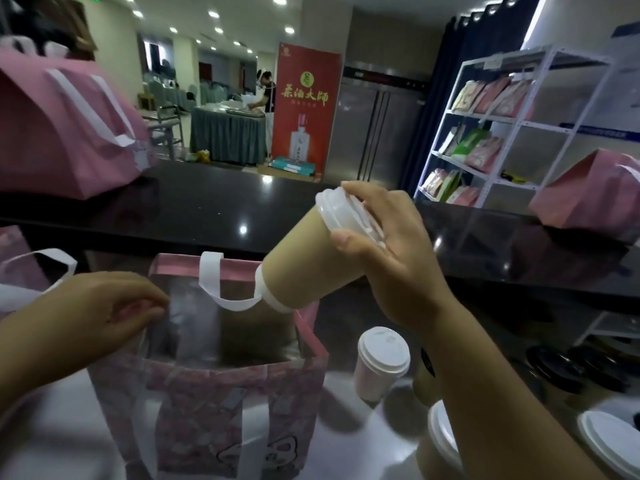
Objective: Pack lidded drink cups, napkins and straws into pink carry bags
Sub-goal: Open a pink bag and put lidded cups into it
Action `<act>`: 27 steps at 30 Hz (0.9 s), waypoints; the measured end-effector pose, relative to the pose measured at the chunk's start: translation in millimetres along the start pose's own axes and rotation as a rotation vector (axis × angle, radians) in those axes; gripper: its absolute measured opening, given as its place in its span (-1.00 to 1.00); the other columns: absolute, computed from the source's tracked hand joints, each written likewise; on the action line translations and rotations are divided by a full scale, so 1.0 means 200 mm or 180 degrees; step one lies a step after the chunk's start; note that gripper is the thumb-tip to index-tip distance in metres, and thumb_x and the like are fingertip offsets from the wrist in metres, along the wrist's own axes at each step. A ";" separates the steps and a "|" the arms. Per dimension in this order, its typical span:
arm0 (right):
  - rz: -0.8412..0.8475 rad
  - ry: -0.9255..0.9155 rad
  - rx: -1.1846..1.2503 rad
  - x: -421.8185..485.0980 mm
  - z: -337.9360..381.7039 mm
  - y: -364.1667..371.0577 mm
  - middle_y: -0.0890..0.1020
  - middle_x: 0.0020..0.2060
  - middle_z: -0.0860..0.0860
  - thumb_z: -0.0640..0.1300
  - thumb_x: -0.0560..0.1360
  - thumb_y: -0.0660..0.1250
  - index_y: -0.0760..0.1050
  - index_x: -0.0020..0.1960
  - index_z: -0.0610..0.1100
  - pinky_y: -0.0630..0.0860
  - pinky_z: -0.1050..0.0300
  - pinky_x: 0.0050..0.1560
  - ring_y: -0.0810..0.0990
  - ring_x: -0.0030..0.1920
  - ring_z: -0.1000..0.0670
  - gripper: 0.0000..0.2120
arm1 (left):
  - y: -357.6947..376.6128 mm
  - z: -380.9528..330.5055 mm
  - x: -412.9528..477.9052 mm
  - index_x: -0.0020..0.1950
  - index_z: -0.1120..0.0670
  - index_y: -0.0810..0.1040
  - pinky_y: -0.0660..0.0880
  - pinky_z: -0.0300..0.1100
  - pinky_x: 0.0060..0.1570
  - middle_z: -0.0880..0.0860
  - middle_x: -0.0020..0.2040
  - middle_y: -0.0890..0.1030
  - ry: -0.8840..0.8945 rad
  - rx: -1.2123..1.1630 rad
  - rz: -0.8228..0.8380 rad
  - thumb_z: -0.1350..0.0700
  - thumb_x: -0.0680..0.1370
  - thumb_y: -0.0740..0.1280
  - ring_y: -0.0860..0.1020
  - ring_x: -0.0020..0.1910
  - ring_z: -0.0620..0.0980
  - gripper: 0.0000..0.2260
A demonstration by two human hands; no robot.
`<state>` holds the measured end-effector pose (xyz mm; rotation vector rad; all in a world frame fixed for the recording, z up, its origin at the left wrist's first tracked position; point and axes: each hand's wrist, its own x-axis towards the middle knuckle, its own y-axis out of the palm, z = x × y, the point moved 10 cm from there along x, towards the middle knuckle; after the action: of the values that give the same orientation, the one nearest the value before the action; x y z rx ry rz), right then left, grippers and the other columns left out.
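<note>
The right hand [391, 258] grips a full tan drink cup with clear plastic lid [304, 258] by its lid rim, tilted over the open pink carry bag [239, 393] — heavy, likely spill-prone; the left hand [100, 306] fingers pinch the bag's edge open.

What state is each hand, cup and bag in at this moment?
Right hand: gripping the tan cup by its lid end.
Tan cup: lidded, tilted, base at the bag mouth.
Left hand: fingers pinching the bag's left rim.
Open pink bag: upright, mouth open.
White-lidded cup: upright, lid on, beside the bag.
</note>
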<state>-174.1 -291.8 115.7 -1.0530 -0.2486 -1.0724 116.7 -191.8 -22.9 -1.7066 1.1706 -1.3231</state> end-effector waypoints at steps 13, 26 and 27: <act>0.2817 -0.0970 -0.1127 -0.14 0.08 0.86 0.26 0.17 0.20 0.21 0.28 0.38 0.18 0.34 0.24 0.43 0.18 0.09 0.24 0.14 0.14 -0.31 | -0.13 -0.18 -0.03 0.01 -0.07 0.63 0.41 -0.24 -0.18 -0.20 -0.15 0.37 0.0072 0.0216 0.0319 0.17 0.29 0.27 0.41 -0.23 -0.22 -0.66; 0.3475 -0.1415 -0.1322 -0.22 0.13 1.16 0.32 0.18 0.15 0.15 0.31 0.45 0.17 0.32 0.23 0.50 0.12 -0.03 0.32 0.11 0.09 -0.31 | 0.00 -0.14 -0.10 0.51 -0.08 -0.12 -0.16 -0.38 0.27 -0.22 0.46 -0.32 0.0041 0.0045 0.1004 -0.18 0.21 -0.02 -0.44 0.36 -0.30 -0.16; 0.3504 -0.1440 -0.1322 -0.23 0.14 1.19 0.32 0.19 0.14 0.14 0.30 0.46 0.17 0.33 0.21 0.49 0.12 -0.04 0.32 0.12 0.08 -0.30 | 0.00 -0.14 -0.10 0.50 -0.08 -0.16 -0.19 -0.41 0.25 -0.23 0.45 -0.35 0.0045 0.0045 0.1003 -0.19 0.21 -0.04 -0.46 0.35 -0.30 -0.15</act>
<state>3.8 -225.0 -36.7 -1.5189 0.2120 0.1306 88.5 -173.6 -22.9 -1.4332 1.3699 -1.1469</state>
